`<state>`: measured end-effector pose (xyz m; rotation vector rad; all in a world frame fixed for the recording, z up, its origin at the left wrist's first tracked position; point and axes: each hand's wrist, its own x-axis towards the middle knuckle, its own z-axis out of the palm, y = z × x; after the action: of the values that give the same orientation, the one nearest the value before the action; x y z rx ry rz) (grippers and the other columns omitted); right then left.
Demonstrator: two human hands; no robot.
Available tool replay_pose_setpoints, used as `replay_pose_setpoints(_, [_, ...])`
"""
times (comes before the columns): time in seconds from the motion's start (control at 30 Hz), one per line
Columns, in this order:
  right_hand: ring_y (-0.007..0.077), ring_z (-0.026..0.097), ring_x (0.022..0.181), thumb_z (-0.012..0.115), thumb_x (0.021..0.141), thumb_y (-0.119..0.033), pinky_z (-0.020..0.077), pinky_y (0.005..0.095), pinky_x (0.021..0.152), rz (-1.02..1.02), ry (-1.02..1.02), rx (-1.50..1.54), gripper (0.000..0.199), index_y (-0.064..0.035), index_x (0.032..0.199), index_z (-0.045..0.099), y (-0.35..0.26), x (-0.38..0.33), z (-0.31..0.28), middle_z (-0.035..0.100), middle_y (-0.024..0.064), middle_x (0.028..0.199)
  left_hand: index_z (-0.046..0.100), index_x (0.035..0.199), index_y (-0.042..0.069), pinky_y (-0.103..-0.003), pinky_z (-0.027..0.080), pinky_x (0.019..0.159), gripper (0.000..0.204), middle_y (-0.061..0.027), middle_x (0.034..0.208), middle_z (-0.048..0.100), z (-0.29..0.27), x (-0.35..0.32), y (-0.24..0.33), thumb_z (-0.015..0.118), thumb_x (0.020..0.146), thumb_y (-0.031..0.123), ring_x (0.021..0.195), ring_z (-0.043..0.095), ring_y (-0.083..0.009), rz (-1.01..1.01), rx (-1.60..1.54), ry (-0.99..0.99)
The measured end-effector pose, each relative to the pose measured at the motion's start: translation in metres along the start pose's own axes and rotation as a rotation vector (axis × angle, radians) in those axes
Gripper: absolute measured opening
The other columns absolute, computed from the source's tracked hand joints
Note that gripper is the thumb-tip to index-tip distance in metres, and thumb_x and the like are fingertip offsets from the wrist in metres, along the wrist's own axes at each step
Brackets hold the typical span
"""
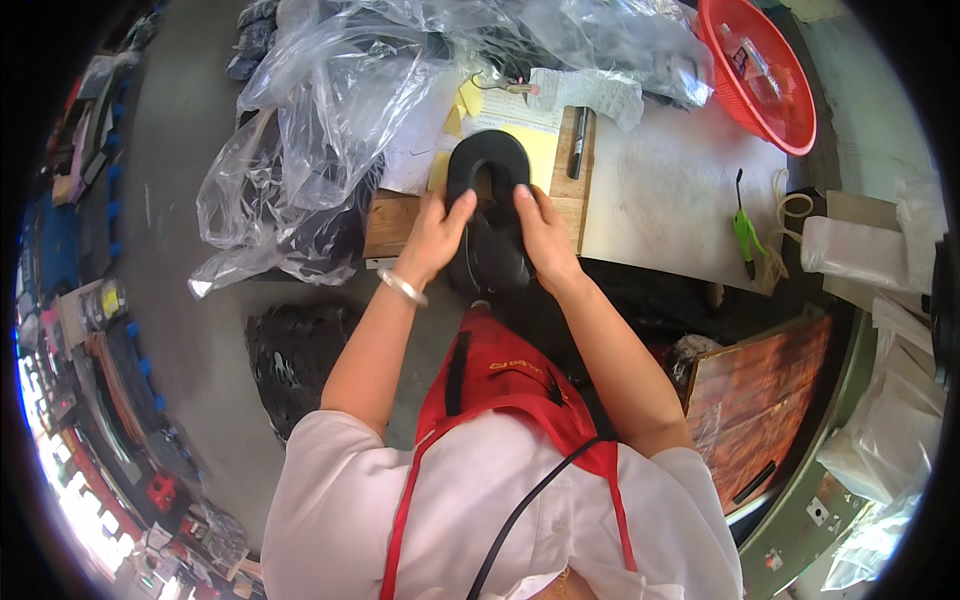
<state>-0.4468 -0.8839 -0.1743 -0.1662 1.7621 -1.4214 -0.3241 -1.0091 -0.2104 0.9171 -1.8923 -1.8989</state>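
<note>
The grip of left hand [436, 237] and right hand [546, 238] clasps a black oblong piece [496, 248] by its sides. Both forearms angle inward toward the desk's [392, 228] near edge.

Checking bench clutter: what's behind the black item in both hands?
Behind the black item, yellow paper and wooden tabletop show past its edges. Whatever its body, the left hand and the right hand cover can't be seen.

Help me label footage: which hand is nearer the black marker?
Right. In the picture, the right hand is below and slightly left of the black marker; the left hand is farther left.
</note>
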Motion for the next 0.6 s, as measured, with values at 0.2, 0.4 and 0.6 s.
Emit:
replay_pose_setpoints(0.2, [0.0419, 0.048, 0.126, 0.054, 0.096, -0.038, 0.0363, 0.0403, 0.107, -0.175, 0.026, -0.209, 0.070, 0.0128, 0.139, 0.033, 0.046, 0.023, 0.005, 0.050, 0.0362, 0.129, 0.043, 0.138, -0.003, -0.032, 0.032, 0.107, 0.048, -0.0156, 0.139, 0.048, -0.002, 0.030, -0.042, 0.050, 0.102, 0.027, 0.127, 0.045, -0.0238, -0.023, -0.014, 0.007])
replay_pose_setpoints(0.4, [0.0286, 0.061, 0.112, 0.062, 0.094, -0.028, 0.0487, 0.0346, 0.093, -0.206, 0.135, -0.140, 0.053, 0.0037, 0.133, 0.047, 0.064, -0.063, -0.068, 0.062, 0.0241, 0.118, 0.047, 0.132, -0.004, -0.032, 0.044, 0.097, 0.044, -0.0148, 0.119, 0.059, -0.008, 0.011, -0.013, 0.054, 0.100, 0.025, 0.110, 0.056, -0.0195, 0.014, -0.023, 0.395])
replay_pose_setpoints(0.6, [0.0145, 0.064, 0.094, 0.060, 0.095, -0.012, 0.0523, 0.0274, 0.082, 0.021, 0.287, 0.129, 0.030, 0.0046, 0.120, 0.057, 0.147, -0.243, -0.138, 0.069, 0.0123, 0.102, 0.063, 0.109, 0.001, -0.024, 0.047, 0.071, 0.016, -0.0014, 0.085, 0.062, 0.105, -0.070, 0.036, 0.054, 0.098, 0.008, 0.076, 0.056, -0.0084, 0.395, 0.179, 0.021])
